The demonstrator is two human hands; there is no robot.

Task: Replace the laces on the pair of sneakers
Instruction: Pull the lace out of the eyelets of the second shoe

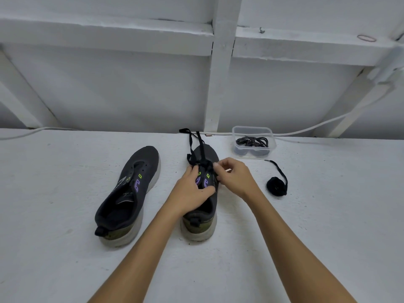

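Note:
Two dark grey sneakers with pale soles stand on the white table. The left sneaker (129, 193) has no lace in its eyelets. The right sneaker (202, 217) has a black lace (192, 141) through its front eyelets, both loose ends trailing toward the wall. My left hand (190, 191) rests on this shoe's tongue and grips its left side by the eyelets. My right hand (235, 178) pinches the lace at the right eyelets with thumb and forefinger. A rolled black lace (276, 185) lies to the right of the shoe.
A clear plastic tub (253, 130) holding dark laces stands by the wall at the back right. A white cable (306, 129) runs along the table's far edge. White wall framing rises behind. A rubber band (366, 38) lies on a ledge.

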